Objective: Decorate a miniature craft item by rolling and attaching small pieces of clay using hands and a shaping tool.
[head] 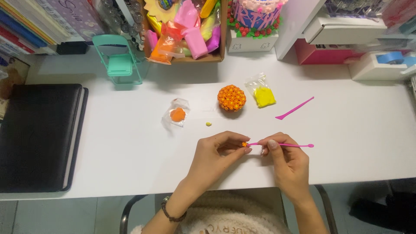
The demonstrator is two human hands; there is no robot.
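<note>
My left hand (pixel 215 156) pinches a tiny orange clay piece (pixel 245 144) between thumb and fingertips above the white table (pixel 130 143). My right hand (pixel 287 158) holds a thin pink modelling tool (pixel 286 145), its tip touching that piece. Farther back sits an orange clay ball covered in small bumps (pixel 232 98). A clear bag with yellow clay (pixel 261 93) lies beside it, a bag with orange clay (pixel 177 113) lies to the left, and a small yellow crumb (pixel 209 124) rests between.
A second pink tool (pixel 294 108) lies to the right. A black folder (pixel 37 136) covers the left side. At the back stand a mint mini folding chair (pixel 118 60), a cardboard box of coloured clay packs (pixel 186 30), a decorated clay cake (pixel 255 19) and a tape dispenser (pixel 385 63).
</note>
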